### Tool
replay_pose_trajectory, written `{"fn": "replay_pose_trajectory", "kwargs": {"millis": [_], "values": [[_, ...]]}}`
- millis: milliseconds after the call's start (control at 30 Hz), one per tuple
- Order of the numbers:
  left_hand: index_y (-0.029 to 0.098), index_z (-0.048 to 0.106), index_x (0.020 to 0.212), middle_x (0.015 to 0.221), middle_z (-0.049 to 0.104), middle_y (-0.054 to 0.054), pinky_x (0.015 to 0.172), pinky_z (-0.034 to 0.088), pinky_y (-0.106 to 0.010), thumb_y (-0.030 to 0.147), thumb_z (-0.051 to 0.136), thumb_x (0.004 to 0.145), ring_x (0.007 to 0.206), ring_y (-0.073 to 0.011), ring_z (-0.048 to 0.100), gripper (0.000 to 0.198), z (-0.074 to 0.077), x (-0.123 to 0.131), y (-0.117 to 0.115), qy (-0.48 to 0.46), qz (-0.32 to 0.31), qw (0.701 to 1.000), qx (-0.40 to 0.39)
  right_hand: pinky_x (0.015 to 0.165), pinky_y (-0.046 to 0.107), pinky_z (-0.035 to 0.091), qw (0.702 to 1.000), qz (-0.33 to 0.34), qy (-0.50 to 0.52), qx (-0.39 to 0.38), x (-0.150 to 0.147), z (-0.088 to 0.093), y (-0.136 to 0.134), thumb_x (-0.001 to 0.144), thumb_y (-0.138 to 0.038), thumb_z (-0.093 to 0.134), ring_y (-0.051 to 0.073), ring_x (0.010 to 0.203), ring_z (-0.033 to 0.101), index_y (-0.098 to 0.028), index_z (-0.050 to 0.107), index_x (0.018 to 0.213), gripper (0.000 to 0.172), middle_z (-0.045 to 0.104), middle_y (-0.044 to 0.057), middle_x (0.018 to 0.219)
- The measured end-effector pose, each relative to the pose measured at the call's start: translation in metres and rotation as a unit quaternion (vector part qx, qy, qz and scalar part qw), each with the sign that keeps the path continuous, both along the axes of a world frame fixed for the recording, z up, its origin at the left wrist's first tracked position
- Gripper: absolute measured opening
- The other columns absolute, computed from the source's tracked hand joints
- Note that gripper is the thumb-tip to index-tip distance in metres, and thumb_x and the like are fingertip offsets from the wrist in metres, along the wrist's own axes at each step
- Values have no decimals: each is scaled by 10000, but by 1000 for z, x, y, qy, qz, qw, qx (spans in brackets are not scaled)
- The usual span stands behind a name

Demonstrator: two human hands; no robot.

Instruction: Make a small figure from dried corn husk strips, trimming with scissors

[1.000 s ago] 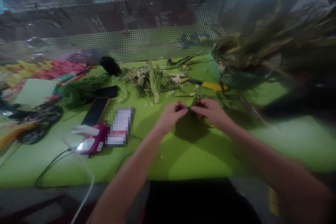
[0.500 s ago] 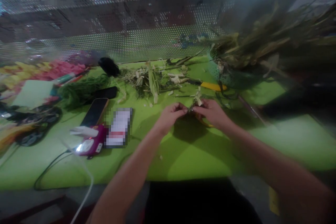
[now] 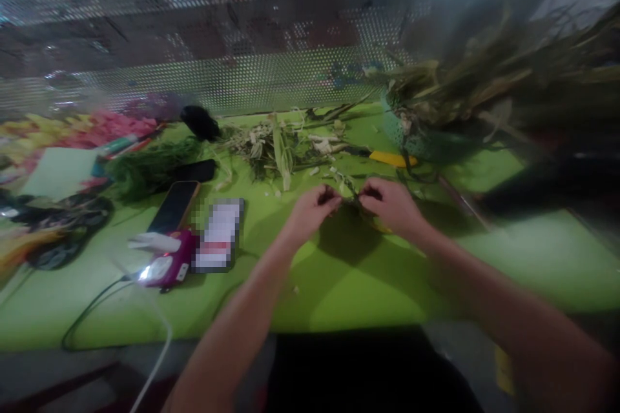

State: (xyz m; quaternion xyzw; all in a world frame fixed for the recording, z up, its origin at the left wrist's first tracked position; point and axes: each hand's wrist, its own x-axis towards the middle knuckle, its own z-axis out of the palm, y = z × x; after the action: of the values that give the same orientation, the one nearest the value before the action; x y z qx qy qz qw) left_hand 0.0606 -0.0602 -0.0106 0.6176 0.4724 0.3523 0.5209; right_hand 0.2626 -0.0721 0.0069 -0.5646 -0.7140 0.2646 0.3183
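Note:
A small plant sprig (image 3: 347,182) with pale tips and a dark stem stands between my two hands, above the green tabletop (image 3: 339,297). My left hand (image 3: 310,210) is closed, thumb and forefinger pinched at the sprig's lower end. My right hand (image 3: 390,203) is closed too, its fingertips pinching the stem from the other side. Something yellow (image 3: 382,227) shows under my right hand; what it is I cannot make out. Behind the hands lie dried plant scraps (image 3: 256,145) and a pale green husk-like leaf (image 3: 281,151).
A yellow-handled tool (image 3: 392,159) lies beyond my right hand. A green basket (image 3: 394,122) heaped with dry stalks stands back right. To the left are phones (image 3: 175,205), a magenta device (image 3: 169,264) with cables, green netting (image 3: 140,168) and pink-yellow material (image 3: 106,129). A perforated screen (image 3: 242,71) rises behind.
The sprig has turned between my fingers; its pale tip has shifted from near my right hand toward the left. My fingertips are slightly farther apart.

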Motion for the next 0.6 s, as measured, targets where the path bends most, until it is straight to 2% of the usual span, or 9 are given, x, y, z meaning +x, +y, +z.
{"fn": "replay_pose_trajectory", "kwargs": {"millis": [167, 233, 333, 467, 600], "values": [[182, 635, 893, 837, 649, -43, 769, 437, -327, 483, 651, 832, 800, -180, 566, 308, -4, 6, -4, -24, -2, 1000, -13, 576, 251, 351, 1000, 25, -5, 0, -2, -3, -3, 831, -271, 588, 142, 635, 560, -190, 643, 776, 113, 668, -4, 707], [179, 635, 867, 821, 644, -45, 767, 430, -331, 535, 648, 821, 794, -185, 554, 359, -8, 7, -4, -18, 16, 999, -26, 585, 254, 347, 999, 39, -20, 8, -4, -5, -5, 851, -265, 589, 146, 652, 578, -195, 658, 800, 111, 685, 0, 734], [176, 644, 843, 792, 630, -36, 773, 421, -328, 514, 658, 818, 782, -182, 537, 340, -14, 8, -3, -20, 38, 999, -29, 602, 261, 345, 997, 65, -36, 20, -6, -5, -6, 889, -285, 592, 153, 678, 585, -193, 660, 814, 137, 691, 14, 765], [181, 663, 816, 794, 639, -34, 803, 423, -329, 453, 673, 818, 795, -185, 545, 272, -17, 5, 0, -53, 31, 997, -44, 620, 265, 348, 995, 85, -39, 29, -6, -4, -6, 922, -298, 576, 156, 702, 573, -187, 630, 813, 165, 679, 23, 783], [181, 691, 823, 812, 663, -45, 840, 428, -350, 403, 719, 787, 816, -195, 564, 227, -15, 1, 2, -78, 17, 995, -66, 599, 262, 352, 995, 103, -1, -8, -5, -5, -4, 930, -324, 559, 147, 685, 556, -191, 605, 805, 188, 650, 10, 755]]}}
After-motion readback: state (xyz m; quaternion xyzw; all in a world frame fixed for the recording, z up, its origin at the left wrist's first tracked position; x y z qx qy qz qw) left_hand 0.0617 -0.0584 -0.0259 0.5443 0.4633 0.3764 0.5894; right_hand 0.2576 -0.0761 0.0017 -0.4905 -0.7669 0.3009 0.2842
